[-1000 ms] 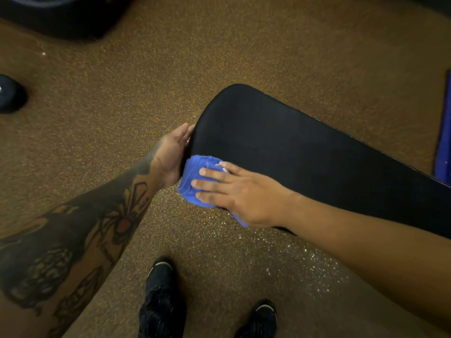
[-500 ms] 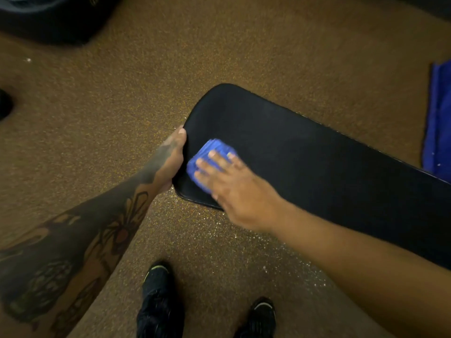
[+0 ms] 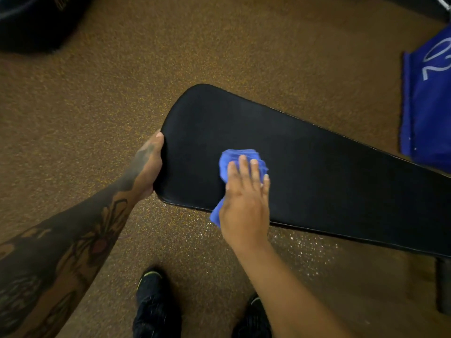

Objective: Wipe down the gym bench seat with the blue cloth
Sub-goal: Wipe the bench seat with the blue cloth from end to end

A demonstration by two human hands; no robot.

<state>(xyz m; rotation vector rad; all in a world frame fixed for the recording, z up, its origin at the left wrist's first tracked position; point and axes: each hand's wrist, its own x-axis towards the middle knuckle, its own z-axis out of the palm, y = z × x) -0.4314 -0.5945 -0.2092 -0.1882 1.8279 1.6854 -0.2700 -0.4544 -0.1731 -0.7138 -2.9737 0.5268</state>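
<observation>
My right hand (image 3: 245, 203) lies flat, palm down and fingers spread, on the blue cloth (image 3: 240, 159), pressing it onto the black bench seat (image 3: 317, 176). The cloth is bunched on top of the pad, near the front edge and a little in from the rounded end; its folds show beyond my fingertips, and a corner sticks out from under the heel of my hand, hanging just over the pad's near edge. My left hand (image 3: 148, 164) is closed on the rounded end of the seat, thumb on the top edge, the other fingers wrapped underneath where I cannot see them. The two hands are apart, with bare black pad between them.

The middle of the cloth is covered by my palm. The seat runs off the right edge of the view. A dark post (image 3: 443, 286) shows below it at the right, partly cut off. A blue fabric item (image 3: 429, 113) with pale lettering lies beyond the seat at the right, its text cropped and unreadable. My black shoes (image 3: 151, 306) stand on the speckled brown floor (image 3: 122, 81) below the bench.
</observation>
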